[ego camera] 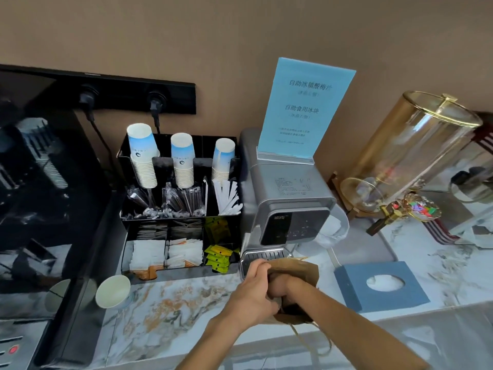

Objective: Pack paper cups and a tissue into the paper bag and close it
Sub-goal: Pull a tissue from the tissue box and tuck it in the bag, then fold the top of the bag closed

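Both hands at paper bag (296,273) on worktop (170,303): left hand (256,287) grip pinching rim, right hand (280,288) inside, grip hidden. Packing underway; loose cup (113,291), tissue box (380,285) outside; closing left.

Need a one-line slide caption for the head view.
Both hands, left hand and right hand, work at the open brown paper bag on the marble counter, grey tissue box alongside.

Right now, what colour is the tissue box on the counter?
The tissue box is greyish blue, with white tissue showing at its opening; the head view shows it.
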`<act>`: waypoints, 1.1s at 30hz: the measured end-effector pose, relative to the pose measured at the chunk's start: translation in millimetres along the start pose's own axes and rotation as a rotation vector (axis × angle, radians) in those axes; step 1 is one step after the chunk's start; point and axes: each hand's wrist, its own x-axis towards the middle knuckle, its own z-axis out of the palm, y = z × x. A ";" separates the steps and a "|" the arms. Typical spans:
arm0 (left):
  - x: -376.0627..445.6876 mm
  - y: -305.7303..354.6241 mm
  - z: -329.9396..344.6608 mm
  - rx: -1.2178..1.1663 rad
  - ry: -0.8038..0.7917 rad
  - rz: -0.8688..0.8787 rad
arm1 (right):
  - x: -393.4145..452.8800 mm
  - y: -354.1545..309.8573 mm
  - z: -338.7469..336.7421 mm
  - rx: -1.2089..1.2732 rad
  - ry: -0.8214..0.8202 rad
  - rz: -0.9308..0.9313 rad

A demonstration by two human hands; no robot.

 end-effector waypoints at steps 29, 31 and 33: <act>21.3 -77.3 22.0 -0.141 -0.098 -0.076 | 24.4 145.8 122.4 0.683 0.128 -0.159; 27.0 -76.7 25.2 -0.166 -0.057 -0.045 | 28.6 139.7 117.8 0.705 0.197 -0.255; 30.5 -73.8 24.3 -0.160 -0.043 -0.023 | 28.6 135.5 112.0 0.717 0.261 -0.325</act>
